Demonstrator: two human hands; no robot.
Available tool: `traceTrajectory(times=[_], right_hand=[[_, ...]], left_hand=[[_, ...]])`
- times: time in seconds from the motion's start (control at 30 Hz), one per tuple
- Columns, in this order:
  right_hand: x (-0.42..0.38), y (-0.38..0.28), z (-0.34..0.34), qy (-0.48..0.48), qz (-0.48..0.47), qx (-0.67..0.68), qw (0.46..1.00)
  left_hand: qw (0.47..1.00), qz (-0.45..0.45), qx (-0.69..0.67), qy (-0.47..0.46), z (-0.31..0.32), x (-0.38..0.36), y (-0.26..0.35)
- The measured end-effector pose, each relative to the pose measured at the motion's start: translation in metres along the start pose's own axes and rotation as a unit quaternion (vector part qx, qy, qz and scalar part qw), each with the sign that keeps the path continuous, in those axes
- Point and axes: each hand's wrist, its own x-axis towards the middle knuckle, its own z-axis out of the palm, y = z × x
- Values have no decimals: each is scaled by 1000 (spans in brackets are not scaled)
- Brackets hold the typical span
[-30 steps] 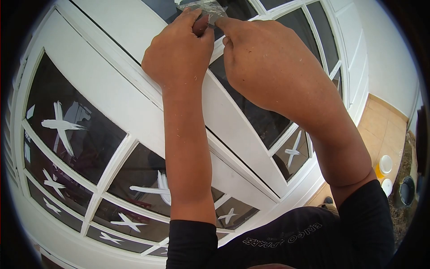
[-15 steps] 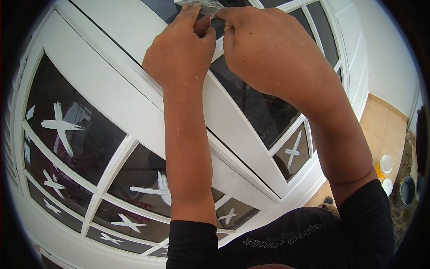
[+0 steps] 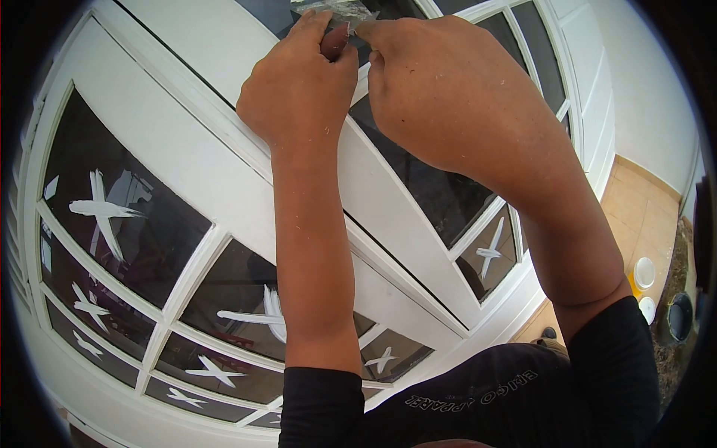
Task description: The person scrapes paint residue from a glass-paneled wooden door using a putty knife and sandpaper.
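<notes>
At the top of the view, my left hand [image 3: 299, 89] is closed around what looks like a scraper. A reddish-brown, rounded handle end [image 3: 335, 43] shows between its thumb and fingers. Beyond the fingertips lies the flat, greyish blade [image 3: 343, 10], smeared with pale residue. My right hand [image 3: 448, 89] is beside it with fingers curled in and the index finger against the blade's near right corner. Whatever its fingers hold is hidden behind the hand. Both hands are above a white door [image 3: 246, 145] with dark glass panes.
White paint crosses mark several panes, such as the large cross [image 3: 104, 211] at left. A narrow gap runs between the door leaves. On the right, tubs with white lids [image 3: 644, 270] and a dark bucket [image 3: 678, 317] stand near the tiled floor [image 3: 635, 201].
My right hand has shifted slightly left and down along the blade. The blade sits a little lower and shows more of its smeared face. My left hand has barely moved.
</notes>
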Motion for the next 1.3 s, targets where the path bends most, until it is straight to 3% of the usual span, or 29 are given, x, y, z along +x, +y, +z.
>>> traceTrajectory(times=[0.07, 0.2, 0.27, 0.3, 0.37, 0.4, 0.43, 0.47, 0.6, 0.7, 0.77, 0.8, 0.87, 1.0, 1.07, 1.1, 1.17, 1.2, 1.27, 1.3], right_hand=[[16, -4, -50, -269, 5, 142, 952], [7, -8, -41, -210, 6, 101, 973], [12, 5, -36, -212, -145, 34, 966], [18, 0, -44, -212, -145, 34, 966], [34, -16, -67, -396, 119, 169, 895], [28, -12, -57, -396, 118, 169, 895], [19, -7, -41, -303, -8, 70, 950], [11, 0, -30, -199, -132, -32, 970], [13, -6, -60, -267, -55, 97, 957], [8, -7, -57, -185, -114, 117, 969], [19, -27, -52, -256, 123, 103, 953], [17, -20, -47, -256, 122, 103, 953], [10, 0, -36, -197, -105, 38, 974], [10, -14, -58, -270, -53, 65, 959], [5, -22, -46, -160, 58, 107, 980], [16, -30, -51, -159, 60, 106, 980], [47, -46, -63, -371, 180, 20, 911], [40, -34, -57, -372, 178, 19, 911], [14, -1, -43, -235, -70, 34, 969], [13, -5, -50, -236, -68, 35, 969]], left_hand=[[1000, 3, 5, 1, -4, -2, 5], [1000, 10, -11, 12, 3, 0, -2], [999, 19, -5, 25, 2, -1, -2], [999, 19, -6, 25, 2, -1, -2], [1000, 1, 0, -6, 3, 2, -4], [1000, 1, 1, -6, 2, 1, -3], [1000, 16, 12, 3, 1, 0, -1], [999, 33, 22, 11, 0, 0, 0], [1000, 10, 9, -7, 2, 0, 0], [999, 25, 24, -11, 0, -1, 2], [999, 31, -20, 12, 7, 0, -4], [999, 31, -19, 12, 5, 0, -3], [1000, 29, 7, 1, -1, -2, 2], [999, 36, -23, 25, 5, -2, -3], [999, 22, -20, 15, 1, -2, 1], [999, 23, -21, 14, 2, -2, 0], [999, 30, -13, 10, 5, -1, -3], [999, 28, -13, 11, 4, -1, -2], [1000, 18, -3, 8, 0, -2, 3], [1000, 20, -4, 6, 2, -2, 1]])
